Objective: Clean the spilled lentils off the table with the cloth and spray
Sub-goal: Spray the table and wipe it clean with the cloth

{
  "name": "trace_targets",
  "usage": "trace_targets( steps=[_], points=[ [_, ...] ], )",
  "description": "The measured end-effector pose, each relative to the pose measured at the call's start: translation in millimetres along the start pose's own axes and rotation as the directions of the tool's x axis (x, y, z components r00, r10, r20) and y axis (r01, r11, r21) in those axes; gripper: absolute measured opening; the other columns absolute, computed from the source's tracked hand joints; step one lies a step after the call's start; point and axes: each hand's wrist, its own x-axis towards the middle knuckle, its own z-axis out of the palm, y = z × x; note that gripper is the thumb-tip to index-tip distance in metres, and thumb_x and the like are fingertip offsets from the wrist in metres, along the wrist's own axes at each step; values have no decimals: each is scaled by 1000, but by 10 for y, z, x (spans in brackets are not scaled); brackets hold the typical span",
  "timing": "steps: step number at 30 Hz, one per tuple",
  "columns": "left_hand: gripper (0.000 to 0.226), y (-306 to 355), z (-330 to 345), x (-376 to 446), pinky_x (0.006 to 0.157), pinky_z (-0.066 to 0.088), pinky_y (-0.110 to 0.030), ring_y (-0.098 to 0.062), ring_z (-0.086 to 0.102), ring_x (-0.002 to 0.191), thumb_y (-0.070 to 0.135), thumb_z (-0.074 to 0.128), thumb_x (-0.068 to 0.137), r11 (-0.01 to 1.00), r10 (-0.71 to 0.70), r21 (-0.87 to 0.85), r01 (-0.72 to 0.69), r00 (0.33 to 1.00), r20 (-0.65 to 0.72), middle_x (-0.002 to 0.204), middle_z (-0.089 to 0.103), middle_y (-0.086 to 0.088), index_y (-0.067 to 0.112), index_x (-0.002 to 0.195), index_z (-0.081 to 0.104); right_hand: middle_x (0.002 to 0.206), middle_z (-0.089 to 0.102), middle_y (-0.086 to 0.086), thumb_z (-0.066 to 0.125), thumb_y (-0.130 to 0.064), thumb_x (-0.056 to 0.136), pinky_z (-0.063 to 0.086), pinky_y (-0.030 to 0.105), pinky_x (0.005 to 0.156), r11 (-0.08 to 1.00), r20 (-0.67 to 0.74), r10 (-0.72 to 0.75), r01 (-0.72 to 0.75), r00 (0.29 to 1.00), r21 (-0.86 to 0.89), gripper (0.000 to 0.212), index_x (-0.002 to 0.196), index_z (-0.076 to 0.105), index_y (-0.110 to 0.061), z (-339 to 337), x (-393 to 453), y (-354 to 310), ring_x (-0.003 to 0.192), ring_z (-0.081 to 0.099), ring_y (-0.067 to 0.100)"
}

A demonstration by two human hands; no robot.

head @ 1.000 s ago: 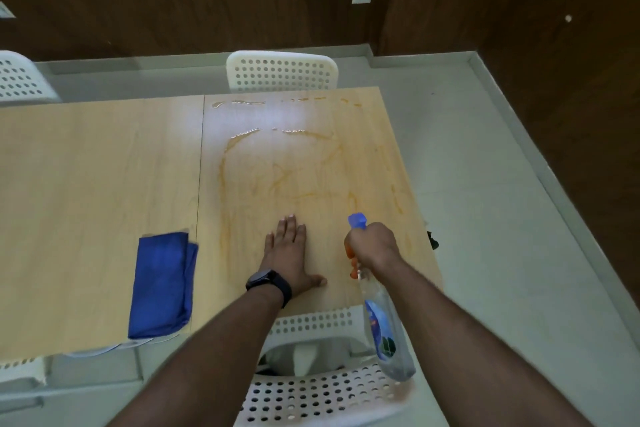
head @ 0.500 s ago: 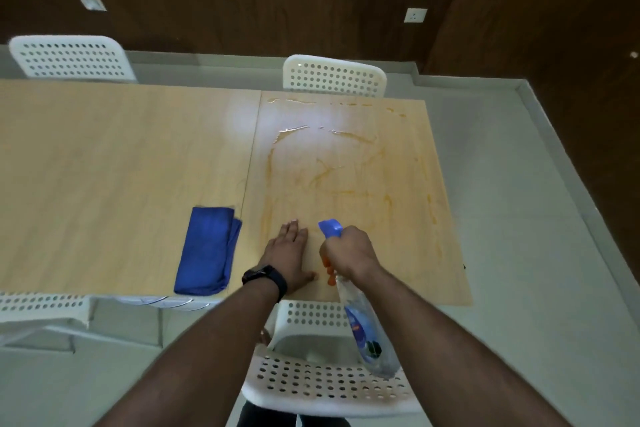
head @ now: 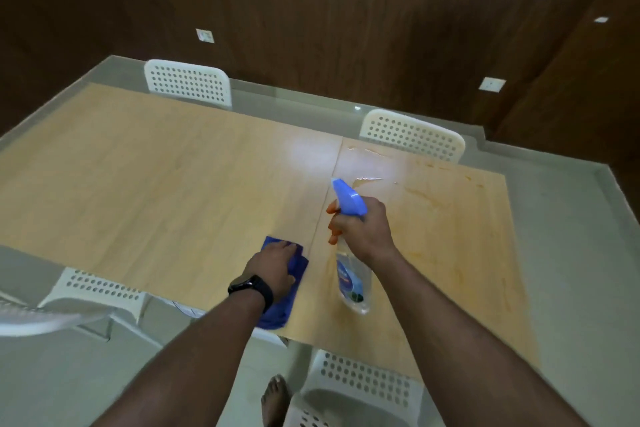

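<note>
At the left, on the near part of the table (head: 145, 191), the left hand (head: 273, 270) lies on top of the blue cloth (head: 289, 288). The cloth is folded and rests at the near edge of the table, just left of the seam between the two boards. The fingers are bent down over the far end of the cloth, but I cannot tell if they already grip it or only press on it. A black watch (head: 250, 289) is on this wrist.

To the right of the seam, the right hand (head: 360, 232) is closed around the neck of the spray (head: 349, 253) and holds it above the table. The blue nozzle points away from the person, and the clear body hangs down toward the near edge. The fingers are at the orange trigger.

Further right, the right board carries orange streaks (head: 446, 208) and a wet shine (head: 367, 180) near the far side. No whole lentils are visible, only smears.

I judge that the spraying step is near its end and the wiping step begins. The next move asks the left hand to take the cloth firmly, carry it across the seam to the stained board, and rub over the streaks with pressure, while the spray keeps out of the way
</note>
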Motion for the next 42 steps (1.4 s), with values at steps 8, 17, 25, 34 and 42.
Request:
trace_targets(
  steps=[8,17,25,34,42],
  points=[
    [69,-329,72,135,116,42,-39,-21,36,150,30,70,94,1000,-18,-11,19,997,68,169,27,2,29,157,42,85,69,21,61,20,75,59,30,66,975,-22,-206,207,978,80,22,87,71,5,518,681,-63,75,68,17],
    [69,-465,151,211,112,44,-35,-20,45,142,35,72,88,997,25,-80,-22,999,31,165,28,2,23,153,51,83,69,18,61,9,74,64,51,72,957,39,-269,263,962,124,27,94,72,-4,1015,1041,16,80,68,34],
    [73,-466,222,163,116,39,-32,-20,35,149,36,66,91,994,52,-90,-54,998,-19,167,24,2,23,158,42,94,74,8,62,-5,73,61,57,85,962,121,-273,266,954,68,32,103,74,-11,1107,1079,32,89,72,30],
    [66,-277,593,-33,130,6,-38,-25,-7,161,30,36,109,998,46,44,-41,992,-119,174,-9,-3,21,167,6,119,72,-15,79,-12,73,58,38,97,985,155,-144,157,977,-72,71,140,60,-29,858,808,456,108,68,8],
    [64,-122,1034,-83,130,6,-44,-22,-16,159,36,19,110,996,-89,-30,84,963,-254,172,-19,-2,24,166,-8,148,59,-7,74,-17,84,45,35,116,898,211,-26,115,977,-424,69,150,55,-27,186,187,1431,135,53,9]
  ],
)
